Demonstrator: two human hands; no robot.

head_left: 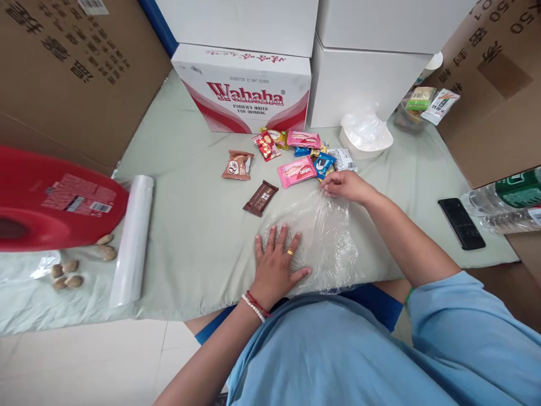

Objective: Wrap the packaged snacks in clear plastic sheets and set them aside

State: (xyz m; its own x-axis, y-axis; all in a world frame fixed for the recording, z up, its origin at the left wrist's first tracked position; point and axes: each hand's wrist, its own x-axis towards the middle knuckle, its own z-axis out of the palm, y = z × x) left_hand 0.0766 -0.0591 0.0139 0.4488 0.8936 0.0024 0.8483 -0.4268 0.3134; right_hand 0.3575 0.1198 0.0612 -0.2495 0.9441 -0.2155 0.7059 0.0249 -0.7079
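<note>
A clear sheet of thin plastic film lies wrinkled on the cloth in front of me. My left hand rests flat on its left part, fingers spread. At the upper right edge of the film, my right hand pinches the plastic between thumb and fingers. Just beyond that hand sits a pile of wrapped snacks: a pink packet, a second pink packet, a blue packet and a red packet. Apart from them lie a brown packet and a dark brown bar.
A roll of film lies at left beside a red jug and several walnuts. At the back stand a Wahaha carton and a white bowl. A phone and bottles are on the right.
</note>
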